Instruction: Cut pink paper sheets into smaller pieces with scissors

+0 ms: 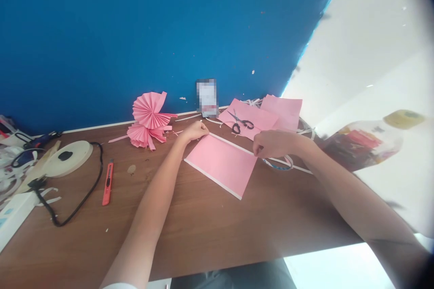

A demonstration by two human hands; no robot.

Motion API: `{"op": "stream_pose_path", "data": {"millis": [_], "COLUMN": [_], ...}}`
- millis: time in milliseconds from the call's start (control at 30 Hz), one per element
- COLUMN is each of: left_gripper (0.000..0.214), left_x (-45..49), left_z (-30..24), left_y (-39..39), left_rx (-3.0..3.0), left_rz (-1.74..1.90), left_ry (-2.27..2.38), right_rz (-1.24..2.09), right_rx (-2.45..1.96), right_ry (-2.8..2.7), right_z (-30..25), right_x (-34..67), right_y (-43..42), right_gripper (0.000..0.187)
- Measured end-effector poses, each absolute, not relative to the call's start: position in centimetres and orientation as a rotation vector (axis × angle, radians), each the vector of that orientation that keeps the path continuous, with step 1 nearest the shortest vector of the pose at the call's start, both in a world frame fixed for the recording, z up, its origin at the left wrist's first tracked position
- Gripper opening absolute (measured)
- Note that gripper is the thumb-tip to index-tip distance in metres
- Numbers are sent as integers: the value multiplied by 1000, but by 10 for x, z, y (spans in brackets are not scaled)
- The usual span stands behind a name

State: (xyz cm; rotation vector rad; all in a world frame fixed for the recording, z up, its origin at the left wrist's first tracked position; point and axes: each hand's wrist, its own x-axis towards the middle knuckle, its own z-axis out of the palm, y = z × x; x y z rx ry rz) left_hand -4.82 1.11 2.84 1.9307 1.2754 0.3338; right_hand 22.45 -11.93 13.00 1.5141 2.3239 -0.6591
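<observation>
A pink paper sheet (222, 165) lies flat on the brown table (210, 226), with a narrow white strip along its far and near edges. My left hand (195, 131) pinches the sheet's far left corner, fingers closed on the edge. My right hand (269, 143) pinches the far right corner in the same way. Both arms reach across the table toward the blue wall.
Folded pink paper fans (149, 119) lie at the wall. Black scissors (241, 123) rest on more pink sheets (264, 115). An orange utility knife (107, 182), a tape roll (69, 157) and a black cable (77, 203) sit left. A plastic bottle (366, 140) lies right.
</observation>
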Motion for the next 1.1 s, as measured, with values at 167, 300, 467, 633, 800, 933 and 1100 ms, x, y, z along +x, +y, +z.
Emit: {"op": "stream_pose_path", "data": {"millis": [167,300,467,633,800,933,1100], "left_gripper": [18,18,15,13,12,11,9], "left_x": [-51,-52,-51,-49,-46,-44,-44], "left_z": [25,22,25,30,32,33,31], "left_y": [13,14,13,11,10,10,9], "left_rx": [1919,1894,1864,1812,1775,1783,1812], "left_rz": [341,366,360,344,350,325,320], "left_ry": [1295,1319,1338,1390,1431,1460,1466], "right_rz": [-669,-651,-676,-651,-646,-664,-669], "right_rx": [1505,1540,1559,1564,1587,1578,1574], "right_ry": [2328,2329,2245,2189,2126,2085,2100], "right_z": [128,129,132,130,133,136,125], "right_x": [230,232,231,230,222,217,220], "right_y": [-115,-116,-117,-116,-119,-120,-116], "right_gripper": [14,13,15,24,31,31,23]}}
